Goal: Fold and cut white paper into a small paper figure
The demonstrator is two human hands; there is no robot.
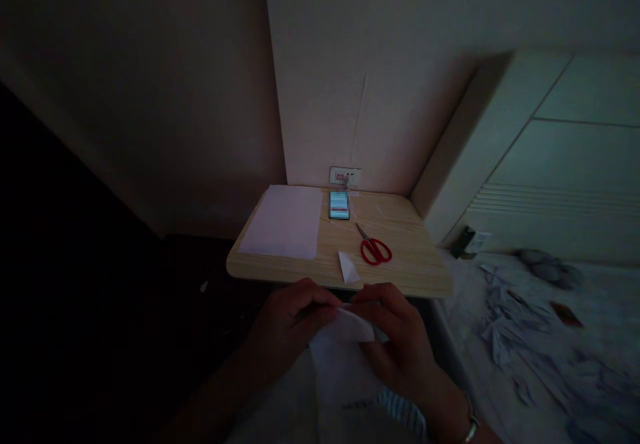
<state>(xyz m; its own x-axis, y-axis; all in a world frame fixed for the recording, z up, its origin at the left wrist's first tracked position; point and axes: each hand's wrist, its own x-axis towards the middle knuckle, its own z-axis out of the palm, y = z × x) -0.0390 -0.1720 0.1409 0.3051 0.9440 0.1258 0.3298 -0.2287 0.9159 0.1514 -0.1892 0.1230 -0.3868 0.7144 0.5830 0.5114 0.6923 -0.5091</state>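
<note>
A small piece of folded white paper (354, 326) is held up in front of the wooden table's near edge. My left hand (295, 317) pinches its left end between thumb and fingers. At its right end my right hand (403, 334) also grips it, with the fingers curled around the paper and partly hidden. Just beyond the hands, a small folded paper triangle (348, 269) lies on the table (420, 257). Scissors with red handles (371, 244) rest behind it, blades pointing away. On the left of the tabletop lies white paper (283, 223).
A lit phone (339, 205) lies at the table's back, below a wall socket (345, 176) with a plug in it. To the right stands a bed (465, 284) with patterned bedding and a pale headboard (565, 164). The room is dim, and the floor at left is very dark.
</note>
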